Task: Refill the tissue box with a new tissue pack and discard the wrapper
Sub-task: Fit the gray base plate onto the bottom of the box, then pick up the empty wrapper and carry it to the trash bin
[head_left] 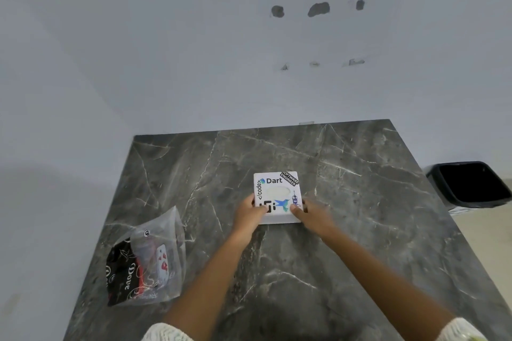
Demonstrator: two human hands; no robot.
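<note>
Both hands, left hand [249,213] and right hand [311,214], are closing their grip on the tissue box [277,194] sitting mid-worktop [346,230]; the wrapper [149,260] is lying near the left edge.

The table [360,230] filling the lower frame is showing a dark grey marble-look top with pale veins and a smooth, faintly glossy finish. At centre, the tissue box [277,196] is looking like matt white plastic, possibly painted wood, carrying smooth printed stickers. At lower left, the wrapper [151,260] is lying as thin, crinkled, clear glossy plastic with black printing. At right, the bin [468,184] is showing glossy black plastic. Behind, the wall [166,50] is looking matt, with rough chipped patches.
</note>
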